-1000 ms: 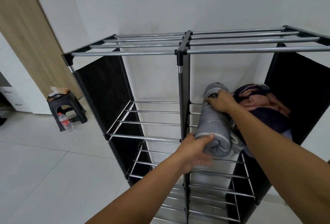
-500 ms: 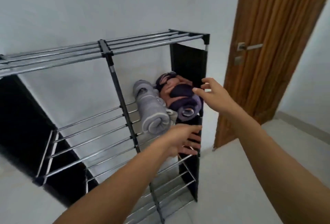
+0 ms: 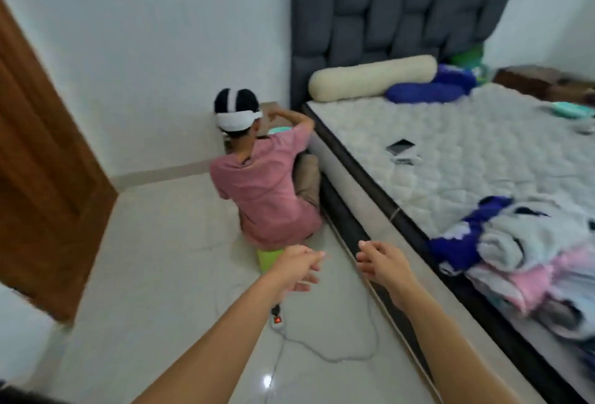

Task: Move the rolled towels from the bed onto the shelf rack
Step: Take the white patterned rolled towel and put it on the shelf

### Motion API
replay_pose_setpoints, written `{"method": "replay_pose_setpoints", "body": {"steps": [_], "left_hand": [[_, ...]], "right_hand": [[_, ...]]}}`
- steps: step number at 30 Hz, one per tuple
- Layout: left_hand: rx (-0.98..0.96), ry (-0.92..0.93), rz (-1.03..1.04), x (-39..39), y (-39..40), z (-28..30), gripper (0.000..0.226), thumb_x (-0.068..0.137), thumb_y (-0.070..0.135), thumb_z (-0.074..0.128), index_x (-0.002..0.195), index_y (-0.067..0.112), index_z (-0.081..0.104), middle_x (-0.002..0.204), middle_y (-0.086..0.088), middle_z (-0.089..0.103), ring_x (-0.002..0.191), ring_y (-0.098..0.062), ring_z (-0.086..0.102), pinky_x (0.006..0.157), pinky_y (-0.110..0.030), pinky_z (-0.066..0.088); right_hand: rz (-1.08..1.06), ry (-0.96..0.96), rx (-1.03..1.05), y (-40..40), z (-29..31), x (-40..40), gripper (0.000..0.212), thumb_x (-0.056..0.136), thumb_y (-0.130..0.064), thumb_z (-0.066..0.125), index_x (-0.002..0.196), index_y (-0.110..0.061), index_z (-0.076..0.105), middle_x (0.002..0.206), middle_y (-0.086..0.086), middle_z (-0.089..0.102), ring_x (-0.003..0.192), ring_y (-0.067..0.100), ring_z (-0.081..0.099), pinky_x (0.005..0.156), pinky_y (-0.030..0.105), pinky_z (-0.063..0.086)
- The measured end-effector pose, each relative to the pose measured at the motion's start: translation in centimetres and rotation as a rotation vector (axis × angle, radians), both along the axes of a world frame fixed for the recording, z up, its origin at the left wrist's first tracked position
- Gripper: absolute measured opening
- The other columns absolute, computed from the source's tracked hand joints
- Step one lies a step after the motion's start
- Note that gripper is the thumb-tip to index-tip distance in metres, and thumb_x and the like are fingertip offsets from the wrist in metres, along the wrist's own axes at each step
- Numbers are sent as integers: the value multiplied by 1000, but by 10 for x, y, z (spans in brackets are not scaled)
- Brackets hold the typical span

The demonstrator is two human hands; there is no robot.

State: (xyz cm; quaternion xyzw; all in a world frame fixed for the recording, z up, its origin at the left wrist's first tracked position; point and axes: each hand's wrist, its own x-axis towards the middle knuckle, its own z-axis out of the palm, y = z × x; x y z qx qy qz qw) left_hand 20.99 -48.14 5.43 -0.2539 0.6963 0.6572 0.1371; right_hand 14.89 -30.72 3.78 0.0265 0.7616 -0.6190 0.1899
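While towels (image 3: 528, 262) lie on bed (image 3: 450, 159), both hands empty: left hand (image 3: 297, 266), right hand (image 3: 380, 263) loosely spread.

Two bare hands, the left hand (image 3: 297, 266) and the right hand (image 3: 381, 263), reach out over the tiled floor (image 3: 154, 275), neither holding anything. One bed (image 3: 467, 159) with one dark padded headboard (image 3: 396, 17) lines the wall. On the mattress: one cream bolster (image 3: 373, 77), one blue pillow (image 3: 425, 93) and one heap of towels (image 3: 528, 262), too tangled to count. One other person in a pink shirt (image 3: 267, 191) sits on the floor. One wooden door (image 3: 42, 184), one power strip (image 3: 277, 320).
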Motion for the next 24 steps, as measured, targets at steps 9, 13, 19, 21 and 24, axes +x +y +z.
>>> {"method": "replay_pose_setpoints", "body": {"steps": [9, 13, 19, 21, 24], "left_hand": [[-72, -44, -436, -130, 214, -24, 14, 92, 31, 58, 87, 18, 55, 85, 0, 59, 63, -13, 57, 60, -25, 46], [-68, -121, -497, -176, 286, -38, 23, 91, 34, 59, 101, 13, 57, 93, -4, 58, 76, -16, 60, 67, -29, 51], [108, -303, -334, -228, 346, -55, 44, 89, 36, 62, 123, 9, 53, 110, -10, 54, 93, -24, 58, 73, -37, 53], [186, -364, -279, -246, 355, -62, 55, 88, 37, 64, 131, 9, 47, 120, -15, 52, 101, -28, 57, 78, -43, 53], [291, -448, -242, -279, 362, -75, 73, 85, 42, 66, 142, 10, 35, 137, -23, 45, 118, -36, 52, 90, -54, 50]], "right_hand": [[-525, -106, -70, 247, -31, -44, 12, 95, -24, 54, 92, -14, 60, 91, 10, 65, 78, 21, 61, 66, 29, 47], [-618, -162, -100, 318, -46, -74, 12, 95, -19, 54, 99, -9, 59, 95, 13, 65, 79, 24, 65, 73, 34, 51], [-751, -241, -163, 387, -59, -117, 11, 97, -14, 51, 96, -4, 57, 81, 10, 60, 64, 19, 56, 56, 27, 45], [-806, -260, -189, 397, -63, -138, 11, 97, -15, 51, 89, -9, 56, 82, 9, 58, 66, 20, 55, 58, 31, 41], [-807, -292, -179, 405, -70, -178, 17, 95, -25, 54, 104, -11, 58, 92, 8, 60, 74, 20, 57, 62, 32, 44]]}}
